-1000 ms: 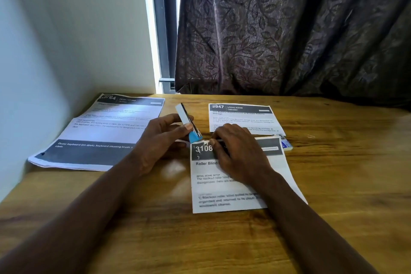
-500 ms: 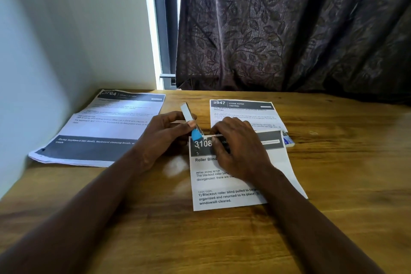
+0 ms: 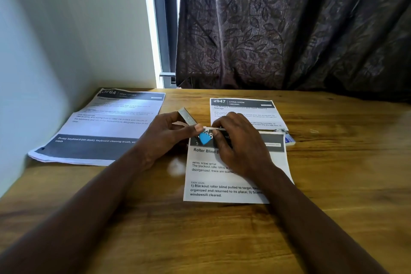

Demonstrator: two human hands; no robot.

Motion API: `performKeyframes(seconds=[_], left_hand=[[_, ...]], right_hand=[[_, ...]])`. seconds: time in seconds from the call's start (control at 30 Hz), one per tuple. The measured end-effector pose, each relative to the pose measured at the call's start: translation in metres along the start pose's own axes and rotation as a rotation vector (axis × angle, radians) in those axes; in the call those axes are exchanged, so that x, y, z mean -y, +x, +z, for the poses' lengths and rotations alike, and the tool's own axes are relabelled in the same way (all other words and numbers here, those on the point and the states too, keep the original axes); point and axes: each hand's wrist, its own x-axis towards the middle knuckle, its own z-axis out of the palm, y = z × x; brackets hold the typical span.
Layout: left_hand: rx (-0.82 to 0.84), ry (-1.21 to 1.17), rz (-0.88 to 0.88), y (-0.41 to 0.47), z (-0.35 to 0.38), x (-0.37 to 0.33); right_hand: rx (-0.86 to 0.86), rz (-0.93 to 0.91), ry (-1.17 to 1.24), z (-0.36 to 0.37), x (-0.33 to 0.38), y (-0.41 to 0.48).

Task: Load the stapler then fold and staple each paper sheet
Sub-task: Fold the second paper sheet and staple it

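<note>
My left hand (image 3: 165,134) grips a small stapler (image 3: 189,118) with a metal top and a blue front end (image 3: 205,138), tilted down onto the top left corner of a folded printed sheet (image 3: 224,176). My right hand (image 3: 238,142) lies with its fingers pressed on that sheet's dark header band, right beside the stapler's blue tip. Another folded sheet headed 2947 (image 3: 242,109) lies just behind. A flat stack of unfolded sheets (image 3: 104,127) lies at the left.
The wooden table (image 3: 333,173) meets a white wall on the left. A dark patterned curtain (image 3: 289,29) hangs behind the table. A small blue and white box (image 3: 289,139) peeks out from under the right side of the sheets.
The stapler's blue tip has moved down and right onto the sheet's top left corner. My right hand stays pressed on the sheet. The camera has tilted slightly.
</note>
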Motion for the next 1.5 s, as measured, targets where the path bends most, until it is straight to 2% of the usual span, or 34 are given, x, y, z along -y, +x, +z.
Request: performKeyframes(seconds=[0.27, 0.4, 0.8, 1.0, 1.27, 1.5], left_hand=[[-0.002, 0.032, -0.006, 0.004, 0.001, 0.006], [-0.026, 0.095, 0.006, 0.003, 0.002, 0.007], [-0.101, -0.009, -0.056, 0.003, 0.005, 0.003], [-0.087, -0.068, -0.057, 0.004, 0.003, 0.003], [-0.061, -0.146, -0.031, 0.006, 0.002, 0.005], [-0.089, -0.123, -0.014, 0.005, 0.004, 0.004]], right_hand=[[-0.024, 0.005, 0.008, -0.001, 0.003, -0.001], [-0.031, 0.093, 0.104, 0.001, 0.002, -0.001], [-0.083, 0.172, 0.270, 0.008, -0.004, -0.001], [0.002, 0.160, 0.426, -0.002, 0.001, -0.002], [0.080, 0.326, 0.861, -0.008, 0.005, -0.001], [0.162, 0.339, 0.922, -0.009, 0.008, 0.001]])
